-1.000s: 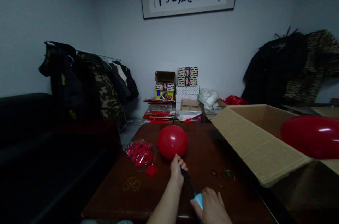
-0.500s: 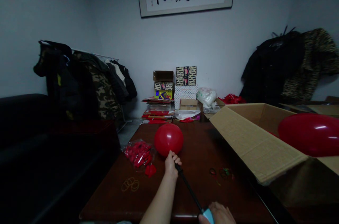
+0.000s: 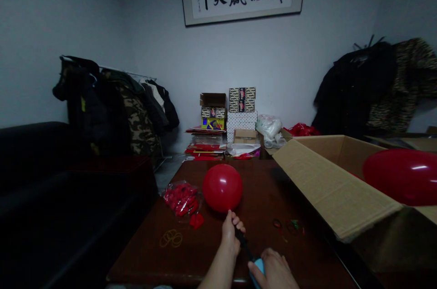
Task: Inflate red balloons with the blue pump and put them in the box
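My left hand (image 3: 231, 232) is closed around the neck of a round red balloon (image 3: 222, 187), where the balloon meets the black tip of a hand pump. My right hand (image 3: 273, 269) grips the light blue handle of the pump (image 3: 256, 265) near the bottom edge of the view. The pump's black shaft (image 3: 243, 242) runs between the two hands and is mostly pushed in. The balloon hovers above the dark wooden table (image 3: 259, 198).
A clear bag of red uninflated balloons (image 3: 180, 198) and several rubber bands (image 3: 171, 238) lie left of the hands. More bands (image 3: 287, 225) lie to the right. An open cardboard box (image 3: 327, 184) holding a big red balloon (image 3: 399, 176) stands on the right.
My right hand has pushed the pump handle forward, so the shaft is shorter than half a second ago. The balloon looks slightly bigger.
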Motion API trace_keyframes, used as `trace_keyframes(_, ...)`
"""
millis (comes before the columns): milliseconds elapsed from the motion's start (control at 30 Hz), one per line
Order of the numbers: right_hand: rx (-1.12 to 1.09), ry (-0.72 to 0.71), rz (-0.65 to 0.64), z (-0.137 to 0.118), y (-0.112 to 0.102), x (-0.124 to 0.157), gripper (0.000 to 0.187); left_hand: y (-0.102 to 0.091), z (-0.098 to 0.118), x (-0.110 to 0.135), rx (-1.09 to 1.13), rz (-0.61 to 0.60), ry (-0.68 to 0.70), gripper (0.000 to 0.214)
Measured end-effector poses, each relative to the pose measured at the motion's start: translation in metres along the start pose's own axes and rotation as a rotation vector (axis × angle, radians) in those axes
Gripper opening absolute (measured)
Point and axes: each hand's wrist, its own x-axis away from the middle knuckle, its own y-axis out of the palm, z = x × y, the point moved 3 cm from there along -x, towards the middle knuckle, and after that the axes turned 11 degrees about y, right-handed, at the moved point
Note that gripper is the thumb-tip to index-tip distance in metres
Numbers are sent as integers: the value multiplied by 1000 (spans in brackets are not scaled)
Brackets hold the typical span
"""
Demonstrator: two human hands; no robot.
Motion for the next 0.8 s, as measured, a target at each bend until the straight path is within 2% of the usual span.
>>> trace_keyframes(167,-9,46,60,-20,-11,-11,47,-3,-10,5,-27,-4,-61,30)
trace_keyframes(333,6,26,72,-28,-2,-14,52,-4,-2,1,-68,30,-11,32)
trace_keyframes(600,39,20,78,-7,9,-7,52,0,-2,-8,-104,5,89,32)
trace_keyframes(800,68,11,69,13,6,5,54,12,21,-25,-89,35,131,30)
